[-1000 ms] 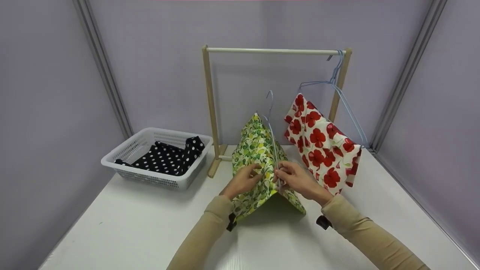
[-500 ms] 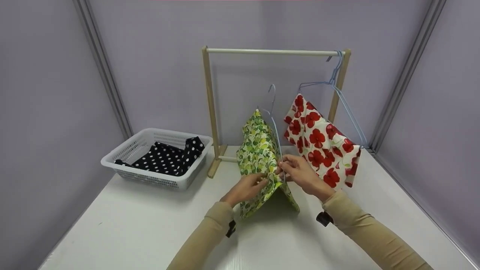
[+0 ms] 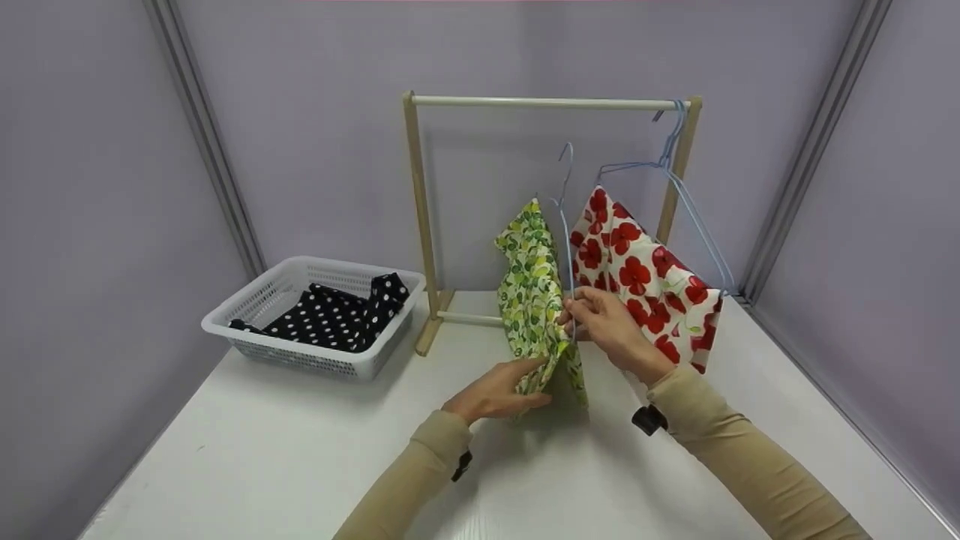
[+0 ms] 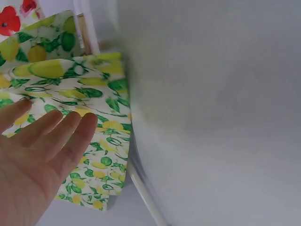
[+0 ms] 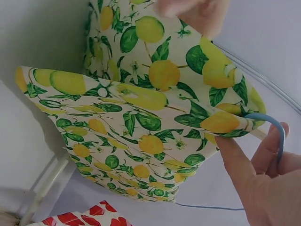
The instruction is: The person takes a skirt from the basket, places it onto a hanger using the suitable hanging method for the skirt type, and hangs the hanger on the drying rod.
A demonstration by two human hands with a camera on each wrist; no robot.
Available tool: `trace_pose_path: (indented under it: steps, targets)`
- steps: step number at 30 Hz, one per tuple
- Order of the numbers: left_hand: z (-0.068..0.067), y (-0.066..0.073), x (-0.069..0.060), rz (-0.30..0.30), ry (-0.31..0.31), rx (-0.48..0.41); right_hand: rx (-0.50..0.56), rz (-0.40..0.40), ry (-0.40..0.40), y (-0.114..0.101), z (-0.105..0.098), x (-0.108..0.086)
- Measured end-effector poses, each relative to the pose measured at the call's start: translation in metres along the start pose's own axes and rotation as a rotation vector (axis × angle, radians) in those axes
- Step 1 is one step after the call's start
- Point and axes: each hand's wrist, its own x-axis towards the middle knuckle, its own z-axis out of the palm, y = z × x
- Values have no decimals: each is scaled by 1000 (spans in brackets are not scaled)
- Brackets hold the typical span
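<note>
A garment with a green-and-yellow lemon print [image 3: 529,277] hangs folded open on a light-blue wire hanger [image 3: 568,232]. My right hand [image 3: 611,326] pinches the hanger's near end, and in the right wrist view its fingers curl by the bent wire [image 5: 281,141] at the cloth's corner. On the garment's left side my left hand [image 3: 495,391] has its fingers extended at the lower near edge. The left wrist view shows that palm [image 4: 28,174] with fingers spread in front of the fabric [image 4: 106,122]. Whether all those fingertips touch it is unclear.
A wooden rack with a white bar [image 3: 540,102] stands at the back. At its right end a red-flowered garment [image 3: 637,277] hangs on a blue hanger [image 3: 697,217]. To the left, a white basket [image 3: 300,349] holds a black polka-dot cloth [image 3: 322,319].
The hanger and lemon-print garment have risen and shifted right with the right hand. My left hand has slid lower along the cloth, its fingers straighter than before.
</note>
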Motion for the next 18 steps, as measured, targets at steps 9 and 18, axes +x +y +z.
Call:
trace_pose_path:
  steps: [9,18]
  targets:
    - [7,3,4,35,35,106,35,9,42,-5,-5,3]
    - [8,2,3,64,120,170,-17,-42,98,-10,-7,3]
